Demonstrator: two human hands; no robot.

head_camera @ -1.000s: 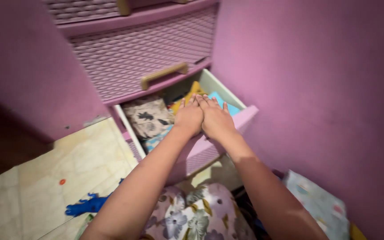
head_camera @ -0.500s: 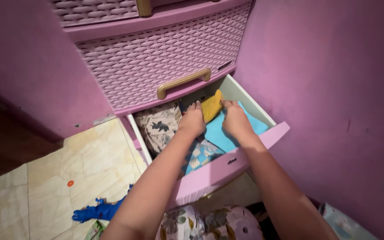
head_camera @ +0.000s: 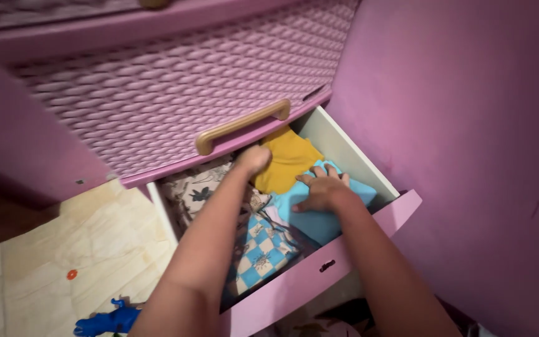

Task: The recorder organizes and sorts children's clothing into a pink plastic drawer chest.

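Observation:
Both my hands are inside the open bottom drawer [head_camera: 369, 232] of a pink woven-pattern plastic cabinet. My left hand [head_camera: 254, 159] reaches deep under the drawer above, its fingers closed on the edge of a folded mustard-yellow cloth [head_camera: 288, 163]. My right hand [head_camera: 322, 190] lies flat, fingers spread, on a folded light-blue cloth [head_camera: 319, 218]. A blue-and-white checked cloth [head_camera: 260, 249] lies under my left forearm. A beige printed cloth [head_camera: 194, 190] fills the drawer's left side.
The closed drawer above has a tan handle [head_camera: 241, 125]. A pink wall [head_camera: 469, 125] stands close on the right. The tiled floor [head_camera: 63, 249] at left holds a blue toy [head_camera: 104, 321] and a small orange disc [head_camera: 71, 274].
The camera moved closer to the drawer. My left hand pushed further back onto the yellow cloth, which now lies spread out. My right hand slid down onto the light-blue cloth.

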